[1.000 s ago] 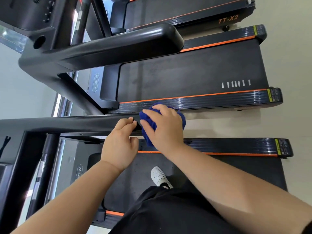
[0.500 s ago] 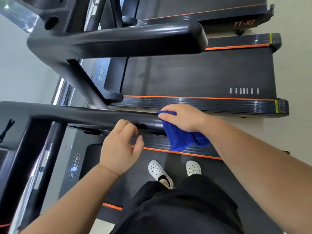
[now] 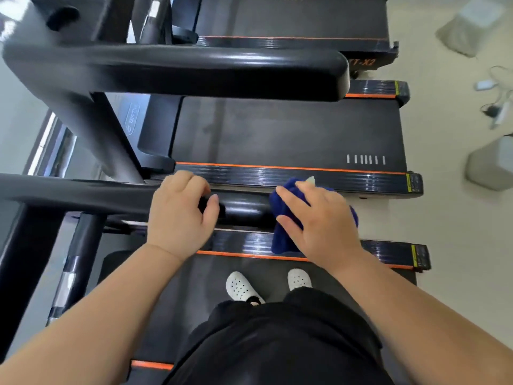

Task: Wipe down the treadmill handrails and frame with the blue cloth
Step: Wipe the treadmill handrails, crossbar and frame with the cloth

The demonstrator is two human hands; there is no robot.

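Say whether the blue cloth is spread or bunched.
Bunched: the blue cloth wads over the black handrail end under the right hand.

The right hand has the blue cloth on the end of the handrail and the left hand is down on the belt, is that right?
Not quite. The head view shows the left hand on the handrail, beside the cloth, not on the belt. The right hand does hold the cloth on the rail's end.
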